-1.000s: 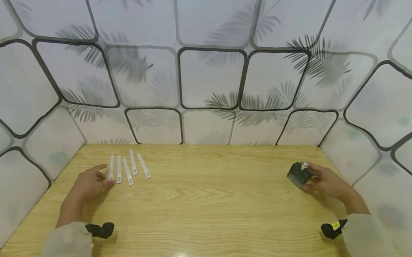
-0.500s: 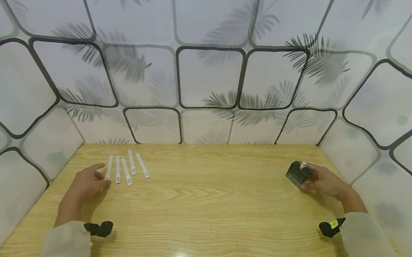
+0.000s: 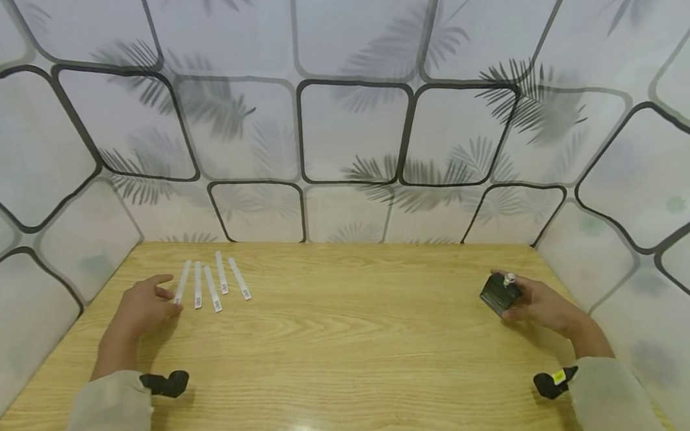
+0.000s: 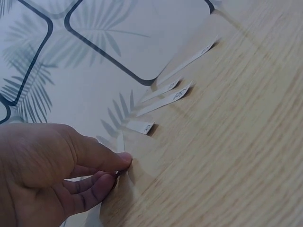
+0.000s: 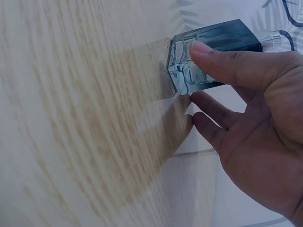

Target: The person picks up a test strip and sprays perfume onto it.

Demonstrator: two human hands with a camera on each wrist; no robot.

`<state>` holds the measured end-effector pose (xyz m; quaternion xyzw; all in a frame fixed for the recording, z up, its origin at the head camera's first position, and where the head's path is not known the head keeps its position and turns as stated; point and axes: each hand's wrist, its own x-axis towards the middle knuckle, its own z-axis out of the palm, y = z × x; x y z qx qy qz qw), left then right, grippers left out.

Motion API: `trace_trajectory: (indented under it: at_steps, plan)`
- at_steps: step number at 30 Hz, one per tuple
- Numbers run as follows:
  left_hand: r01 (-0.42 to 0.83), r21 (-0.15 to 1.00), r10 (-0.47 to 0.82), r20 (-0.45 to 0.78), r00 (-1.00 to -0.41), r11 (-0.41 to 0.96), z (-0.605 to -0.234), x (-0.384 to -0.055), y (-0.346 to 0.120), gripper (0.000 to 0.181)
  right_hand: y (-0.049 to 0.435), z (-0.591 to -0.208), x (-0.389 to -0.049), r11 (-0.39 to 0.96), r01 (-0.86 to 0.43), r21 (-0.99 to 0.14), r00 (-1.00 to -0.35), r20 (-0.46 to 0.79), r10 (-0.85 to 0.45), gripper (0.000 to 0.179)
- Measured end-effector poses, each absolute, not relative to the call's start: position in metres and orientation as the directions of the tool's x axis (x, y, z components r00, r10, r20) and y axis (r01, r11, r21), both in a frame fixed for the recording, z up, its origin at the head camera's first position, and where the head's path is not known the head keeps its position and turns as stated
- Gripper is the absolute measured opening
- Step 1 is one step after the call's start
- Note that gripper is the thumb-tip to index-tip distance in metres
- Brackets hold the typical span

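Note:
At the left of the table my left hand (image 3: pixel 143 309) pinches the lower end of a white paper strip (image 3: pixel 182 280) between thumb and fingers. The left wrist view shows this strip (image 4: pixel 121 141) rising from behind the thumb tip. Several similar strips (image 3: pixel 213 289) lie to its right, printed with small dark marks at their near ends. On the right side, my right hand (image 3: pixel 540 306) grips a dark glass perfume bottle (image 3: pixel 497 293) with a silver sprayer on top. In the right wrist view the thumb lies along the side of the bottle (image 5: pixel 218 40); some fingers behind it are hidden.
The wooden table (image 3: pixel 352 345) meets a patterned backdrop (image 3: pixel 352 130) at the back and both sides. Black wrist cameras (image 3: pixel 165 384) sit at both sleeve cuffs. A bright light reflection shows near the table's front.
My left hand has shifted slightly left, drawing the near end of the leftmost strip with it, so the strip now lies more slanted. My right hand and the bottle stay nearly in place.

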<state>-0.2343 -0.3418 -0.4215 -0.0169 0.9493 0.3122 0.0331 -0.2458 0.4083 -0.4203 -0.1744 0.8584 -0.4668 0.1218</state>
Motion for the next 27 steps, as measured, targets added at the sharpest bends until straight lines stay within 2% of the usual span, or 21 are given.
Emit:
trace_trajectory:
  at_steps: [6,15,27]
  plan:
    - [-0.087,0.607,-0.036,-0.097,-0.995,0.790,-0.420,-0.235,-0.341,0.081,0.413,-0.423,-0.248,0.464,-0.200,-0.863,-0.896,-0.030,-0.443,0.089]
    - [-0.088,0.610,-0.038,-0.094,-0.995,0.788,-0.421,-0.236,-0.342,0.080,0.413,-0.424,-0.250,0.467,-0.202,-0.861,-0.899,-0.026,-0.438,0.080]
    - [-0.089,0.613,-0.045,-0.087,-0.995,0.785,-0.422,-0.236,-0.339,0.073,0.404,-0.426,-0.251,0.478,-0.169,-0.862,-0.928,-0.025,-0.373,0.072]
